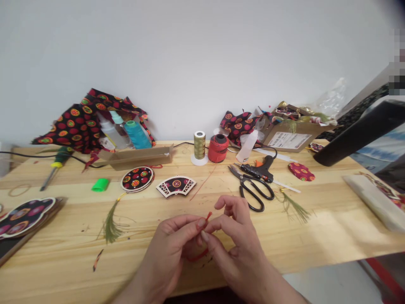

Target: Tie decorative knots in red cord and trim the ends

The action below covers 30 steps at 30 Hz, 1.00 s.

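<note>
Above the front of the wooden table, my left hand [174,245] pinches a red cord [209,216] between thumb and index finger, its frayed end sticking up. Close against it, my right hand [234,240] presses thumb and index finger together on the same cord, with the other fingers curled and raised. A loop of the cord shows below, between the hands; the part inside the fingers is hidden. Just beyond lie a fan-shaped ornament [176,185] with patterned fabric and a pale cut-out frame, and black-handled scissors [257,196] with blades apart.
Behind stand a green thread spool [199,145], a red thread cone [218,148] and a glue gun [259,169]. Leftward are a round ornament [137,179] with a green tassel [111,223], a green cap [100,185] and a screwdriver [55,165]. A filled cardboard box [289,139] sits back right.
</note>
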Each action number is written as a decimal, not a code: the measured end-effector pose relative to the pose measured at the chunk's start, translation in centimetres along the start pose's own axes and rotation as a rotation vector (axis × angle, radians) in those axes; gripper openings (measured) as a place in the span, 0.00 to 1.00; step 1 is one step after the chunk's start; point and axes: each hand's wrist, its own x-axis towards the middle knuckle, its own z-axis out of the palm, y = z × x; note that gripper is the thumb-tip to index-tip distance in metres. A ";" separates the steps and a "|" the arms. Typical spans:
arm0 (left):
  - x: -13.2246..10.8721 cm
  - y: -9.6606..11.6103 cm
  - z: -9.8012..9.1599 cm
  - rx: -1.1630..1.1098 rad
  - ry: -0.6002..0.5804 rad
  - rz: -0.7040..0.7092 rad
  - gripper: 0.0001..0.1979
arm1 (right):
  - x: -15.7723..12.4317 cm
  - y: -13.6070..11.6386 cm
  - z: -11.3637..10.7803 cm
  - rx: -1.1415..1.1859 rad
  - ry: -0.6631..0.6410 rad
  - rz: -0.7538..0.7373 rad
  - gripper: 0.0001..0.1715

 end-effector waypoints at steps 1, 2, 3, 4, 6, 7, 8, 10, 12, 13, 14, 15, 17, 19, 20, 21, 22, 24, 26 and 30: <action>0.0 0.0 0.0 0.001 0.003 0.001 0.06 | 0.0 0.0 0.0 -0.001 -0.001 0.000 0.09; 0.0 0.1 0.1 0.005 0.008 0.006 0.05 | 0.0 0.0 0.0 -0.004 -0.005 0.000 0.09; 0.0 0.1 0.1 0.013 0.014 0.012 0.05 | 0.0 0.0 -0.1 -0.008 -0.011 0.001 0.09; 0.0 0.1 0.0 0.027 0.018 0.017 0.05 | 0.0 0.0 -0.1 -0.011 -0.014 0.001 0.08; 0.0 0.1 -0.1 0.063 0.011 0.031 0.06 | 0.0 0.0 -0.2 -0.017 -0.021 0.007 0.08; 0.0 0.1 -0.1 0.081 0.006 0.041 0.07 | 0.1 0.0 -0.3 -0.020 -0.024 0.010 0.07; 0.0 0.0 -0.2 0.101 0.003 0.050 0.07 | 0.1 0.0 -0.4 -0.022 -0.025 0.015 0.07; 0.0 0.0 -0.3 0.140 0.003 0.068 0.07 | 0.2 -0.1 -0.5 -0.027 -0.030 0.019 0.06; 0.0 -0.1 -0.3 0.176 0.011 0.087 0.07 | 0.2 -0.2 -0.6 -0.029 -0.036 0.018 0.06; 0.0 -0.1 -0.3 0.191 0.016 0.096 0.07 | 0.2 -0.2 -0.7 -0.029 -0.038 0.020 0.06; 0.0 -0.2 -0.3 0.205 0.021 0.105 0.07 | 0.2 -0.2 -0.7 -0.029 -0.041 0.022 0.06; 0.0 -0.2 -0.3 0.216 0.023 0.113 0.06 | 0.2 -0.2 -0.7 -0.028 -0.041 0.025 0.06; -0.1 -0.2 -0.3 0.238 0.022 0.122 0.06 | 0.2 -0.2 -0.6 -0.025 -0.037 0.032 0.06; -0.1 -0.2 -0.4 0.253 0.027 0.127 0.06 | 0.3 -0.2 -0.6 -0.023 -0.035 0.034 0.06; -0.1 -0.2 -0.4 0.257 0.032 0.132 0.06 | 0.3 -0.1 -0.6 -0.022 -0.033 0.032 0.05; 0.0 -0.2 -0.5 0.259 0.035 0.139 0.06 | 0.3 -0.1 -0.6 -0.023 -0.032 0.028 0.06; 0.0 -0.2 -0.5 0.262 0.041 0.145 0.06 | 0.3 -0.1 -0.6 -0.024 -0.032 0.024 0.06; 0.0 -0.2 -0.5 0.276 0.042 0.157 0.06 | 0.4 -0.2 -0.7 -0.026 -0.033 0.021 0.06; 0.1 -0.2 -0.5 0.293 0.038 0.166 0.06 | 0.4 -0.3 -0.8 -0.023 -0.037 0.027 0.05; 0.1 -0.2 -0.3 0.315 0.051 0.187 0.06 | 0.5 -0.5 -0.8 -0.013 -0.051 0.029 0.06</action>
